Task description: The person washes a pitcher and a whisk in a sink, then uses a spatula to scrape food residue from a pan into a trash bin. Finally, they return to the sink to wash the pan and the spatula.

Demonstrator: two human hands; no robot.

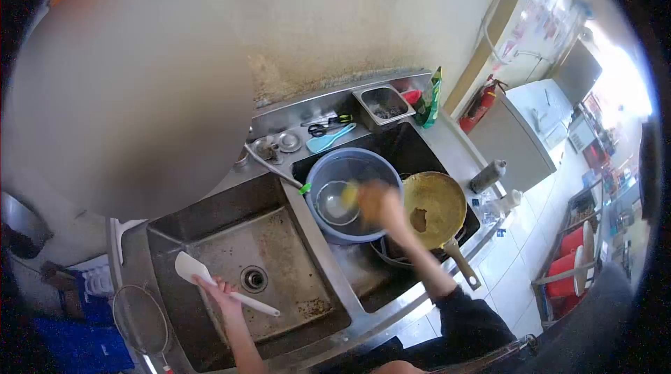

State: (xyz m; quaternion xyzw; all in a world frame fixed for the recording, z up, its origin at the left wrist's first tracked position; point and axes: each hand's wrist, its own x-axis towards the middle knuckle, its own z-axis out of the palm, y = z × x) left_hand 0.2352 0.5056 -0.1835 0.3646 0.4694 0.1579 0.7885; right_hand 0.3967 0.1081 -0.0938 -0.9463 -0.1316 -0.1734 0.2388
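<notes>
My left hand [221, 294] is closed around the handle of a white spatula [189, 266], above the left sink basin [279, 234]. Over the blue-grey tub [386, 166] in the right basin, my right hand [379, 204] is smeared by motion. A yellow sponge [349, 195] shows at its fingertips. Inside the tub is a round, clear bowl or lid [331, 207], just left of the sponge. A coated yellowish pan [447, 200] leans to the right of the tub, its handle toward me.
Behind the tub lie a light-blue spoon [328, 139] and black-handled scissors [319, 129]. A steel container [384, 105] and a green pouch [431, 103] stand at the back. A grey bottle [488, 175] is on the right ledge. A round strainer [141, 318] hangs at left.
</notes>
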